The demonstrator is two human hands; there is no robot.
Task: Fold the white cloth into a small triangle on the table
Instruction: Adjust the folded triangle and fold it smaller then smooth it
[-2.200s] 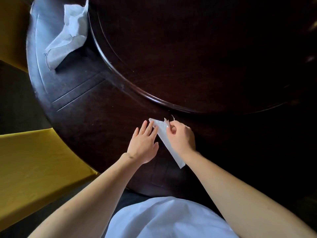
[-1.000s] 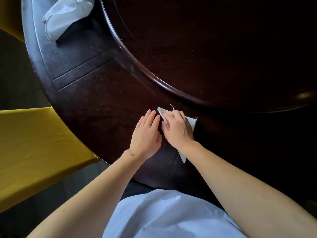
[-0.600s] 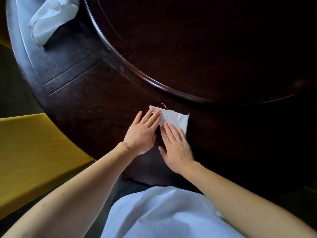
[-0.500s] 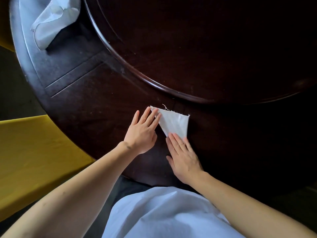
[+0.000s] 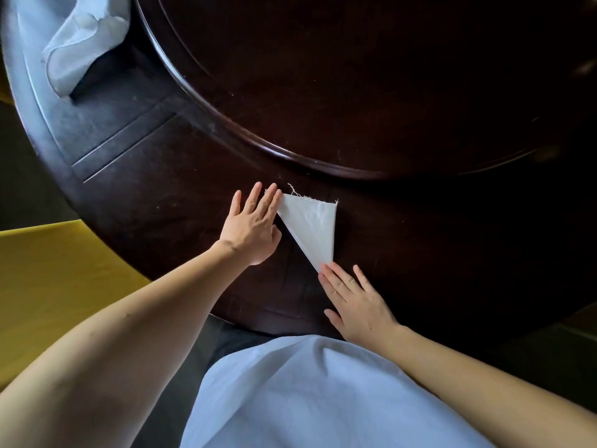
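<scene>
Dark wood fills most of the view: a round table with a polished, near-black top, and a raised circular centre panel whose rounded rim curves just beyond the work. A yellow seat sits off the table's near left edge, and a second, crumpled pale cloth lies far away at the upper left, well apart from the task. The person's left hand lies flat, fingers extended and slightly spread, its fingertips covering the far left corner of the white cloth, probably to pin that corner so the layers cannot slide. The right hand is also flat and open, gripping nothing, fingertips resting at the cloth's near point, likely pressing the crease down. The cloth itself lies flat on the table between the two hands, already a small, crisp triangle of thin woven fabric, with stacked layers showing along its left fold and loose threads fraying from the far edge. The fold looks essentially finished.
</scene>
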